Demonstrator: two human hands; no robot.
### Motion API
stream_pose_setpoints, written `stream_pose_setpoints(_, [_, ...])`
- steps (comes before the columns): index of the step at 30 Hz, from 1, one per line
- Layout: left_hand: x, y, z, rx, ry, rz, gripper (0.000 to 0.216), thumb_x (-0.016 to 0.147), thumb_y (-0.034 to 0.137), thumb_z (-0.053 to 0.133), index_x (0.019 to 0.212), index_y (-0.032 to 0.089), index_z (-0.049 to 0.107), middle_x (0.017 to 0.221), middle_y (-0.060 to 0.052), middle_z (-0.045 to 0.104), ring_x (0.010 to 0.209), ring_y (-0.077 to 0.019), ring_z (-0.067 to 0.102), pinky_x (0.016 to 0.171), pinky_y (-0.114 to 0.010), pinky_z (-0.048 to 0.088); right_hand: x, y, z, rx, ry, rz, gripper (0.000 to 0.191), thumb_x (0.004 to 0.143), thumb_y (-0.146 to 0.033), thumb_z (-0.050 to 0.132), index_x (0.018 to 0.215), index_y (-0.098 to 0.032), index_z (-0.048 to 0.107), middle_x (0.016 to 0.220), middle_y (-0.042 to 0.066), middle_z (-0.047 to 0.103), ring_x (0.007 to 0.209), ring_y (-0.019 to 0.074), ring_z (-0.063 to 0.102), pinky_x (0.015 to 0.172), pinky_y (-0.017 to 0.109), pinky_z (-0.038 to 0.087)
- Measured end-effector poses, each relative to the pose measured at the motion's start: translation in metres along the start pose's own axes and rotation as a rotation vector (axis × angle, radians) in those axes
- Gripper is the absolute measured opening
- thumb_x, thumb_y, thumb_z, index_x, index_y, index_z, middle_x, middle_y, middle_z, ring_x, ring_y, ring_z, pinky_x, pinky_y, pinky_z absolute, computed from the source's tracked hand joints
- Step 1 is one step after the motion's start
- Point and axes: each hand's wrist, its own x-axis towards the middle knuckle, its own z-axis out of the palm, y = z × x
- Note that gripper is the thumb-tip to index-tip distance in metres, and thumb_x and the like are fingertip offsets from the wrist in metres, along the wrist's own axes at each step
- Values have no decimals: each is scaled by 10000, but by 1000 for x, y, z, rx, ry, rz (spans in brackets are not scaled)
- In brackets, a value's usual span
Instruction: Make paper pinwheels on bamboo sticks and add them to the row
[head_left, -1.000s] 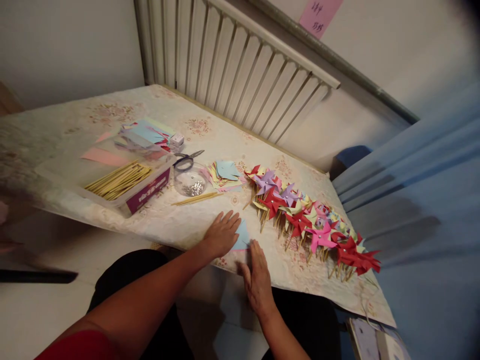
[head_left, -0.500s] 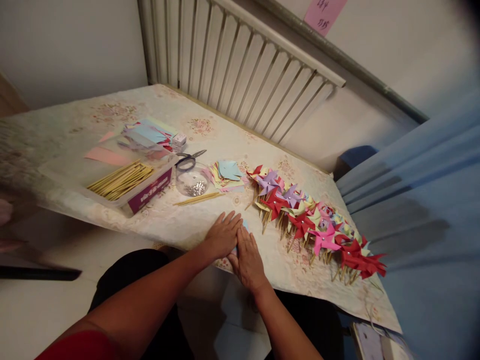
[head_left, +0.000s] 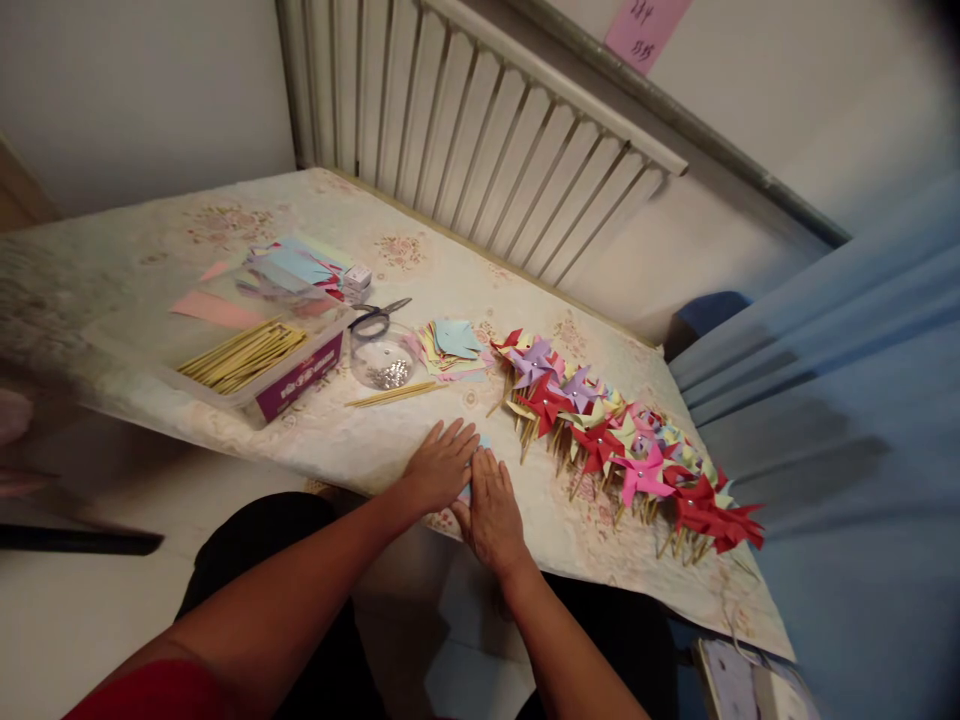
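Observation:
Both of my hands lie flat, side by side, on a light blue piece of paper (head_left: 486,441) near the table's front edge. My left hand (head_left: 442,465) is open, its fingers stretched out and pointing up and right. Against it rests my right hand (head_left: 495,510), also open, fingers straight and close together. Most of the paper is hidden under the hands; only small bits of blue show. Beyond them lie a few thin wooden sticks (head_left: 396,395) and a stack of cut coloured paper squares (head_left: 454,345).
Rows of paper pinwheels (head_left: 600,440) on sticks spread to the right. Leftward are a round clear dish (head_left: 371,370) of metal pins, scissors (head_left: 379,316), a plastic box (head_left: 300,378) of sticks and coloured paper sheets (head_left: 296,262). A radiator (head_left: 480,140) stands behind; a blue curtain (head_left: 840,430) hangs right.
Both hands stay pressed on the blue paper, with hardly any movement. The whole view has shifted very slightly.

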Motion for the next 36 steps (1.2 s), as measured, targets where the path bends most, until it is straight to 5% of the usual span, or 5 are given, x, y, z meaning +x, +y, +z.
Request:
stream_pose_setpoints(10, [-9, 2, 6, 28, 61, -56, 487, 971, 384, 347, 1404, 219, 494, 1495, -65, 458, 1418, -275, 326, 1152, -504, 238, 1, -2, 1, 27, 29, 9, 732, 931, -461, 504, 1467, 0, 311, 1512, 271, 343, 1454, 344, 239, 1145, 563, 241])
stream_pose_setpoints(25, [-26, 3, -3, 127, -9, -90, 509, 962, 414, 376, 1434, 235, 438, 1520, -49, 423, 1431, -254, 307, 1153, -485, 227, -2, -3, 2, 62, 59, 30, 707, 940, -507, 483, 1417, 9, 402, 1503, 274, 357, 1434, 346, 285, 1149, 553, 227])
stream_pose_setpoints(36, [-26, 2, 0, 138, -14, -103, 526, 957, 425, 380, 1446, 234, 424, 1527, -57, 412, 1432, -254, 304, 1156, -489, 220, -45, 4, 3, 68, 95, 36, 642, 940, -432, 510, 1414, -10, 413, 1507, 274, 348, 1441, 354, 271, 1135, 568, 260])
